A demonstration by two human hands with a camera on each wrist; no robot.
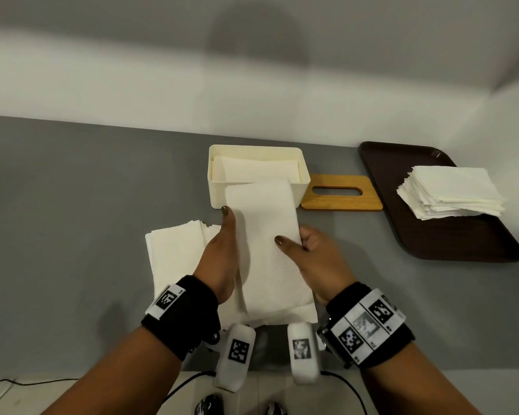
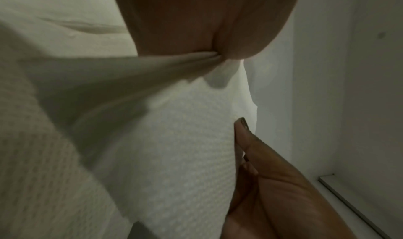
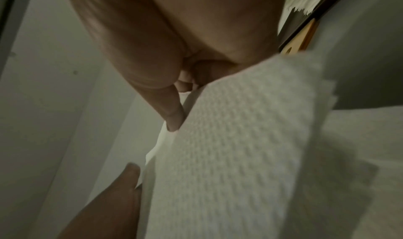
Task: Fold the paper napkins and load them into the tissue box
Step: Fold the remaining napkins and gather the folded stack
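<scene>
— Napkin (image 1: 267, 235) folded long, held up btwn both hands, its far end already over the near wall of the tissue box (image 1: 215, 187). Loading step, I'd say, not folding.

— Grip?

— Left hand (image 1: 222, 250) along the left edge, thumb on top, paper pinched. Right hand (image 1: 312, 253) clamps the right edge: thumb on the top face, fingers under. Left wrist view shows paper bunched in the pinch.

— Next move needs?

— Prob. carry it fwd and lower it flat into the box w/o snagging that near wall — it's limp paper, so both edges should stay level or it buckles. Just my read.

— What's in the box?

— Folded napkins already, lying flat inside; how deep, can't tell. Lid off: wooden lid (image 1: 342, 202) w/ slot lies on the table (image 1: 72, 190) just right of the box, touching it or nearly.

— Other stock?

— Brown tray (image 1: 417, 235) far right holds a stack of square napkins (image 1: 453, 190), unfolded by the look. Under and left of the hands, a pile of long folded napkins (image 1: 177, 250) on the table, waiting to go in.

— So far along?

— Partway — plenty left on the tray.
</scene>
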